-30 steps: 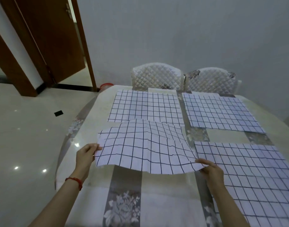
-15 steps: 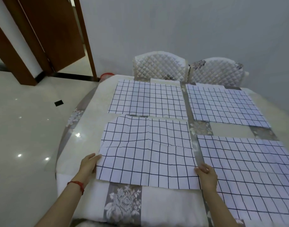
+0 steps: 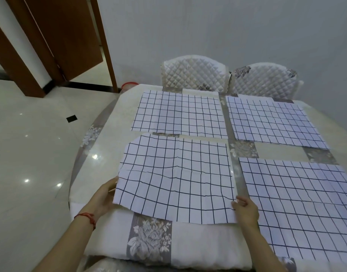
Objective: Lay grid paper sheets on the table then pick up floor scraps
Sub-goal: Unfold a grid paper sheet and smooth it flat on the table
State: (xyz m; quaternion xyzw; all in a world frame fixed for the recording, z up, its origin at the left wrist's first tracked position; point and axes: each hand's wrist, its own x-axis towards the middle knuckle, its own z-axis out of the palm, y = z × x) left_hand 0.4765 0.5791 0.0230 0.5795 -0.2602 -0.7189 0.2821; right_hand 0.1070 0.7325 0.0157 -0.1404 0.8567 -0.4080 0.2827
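Several white grid paper sheets lie on the table [image 3: 101, 146]. The near-left sheet [image 3: 176, 177] is wrinkled and rests almost flat on the cloth. My left hand [image 3: 103, 195] grips its near-left edge, and my right hand [image 3: 245, 211] pinches its near-right corner. Two more sheets lie at the back, one at the far left [image 3: 178, 114] and one at the far right [image 3: 270, 122]. A larger sheet [image 3: 306, 205] covers the near right. No paper scraps are plainly visible on the floor.
Two quilted white chairs [image 3: 194, 73] [image 3: 265, 79] stand behind the table against the grey wall. Glossy tiled floor [image 3: 31, 154] with a small dark inlay [image 3: 71, 118] spreads to the left. A brown door [image 3: 66, 36] stands open at the back left, near a red-rimmed container [image 3: 129, 85].
The near-left sheet, held curved above the table a second ago, has come down and spread onto the cloth. Both hands moved down and toward me with it.
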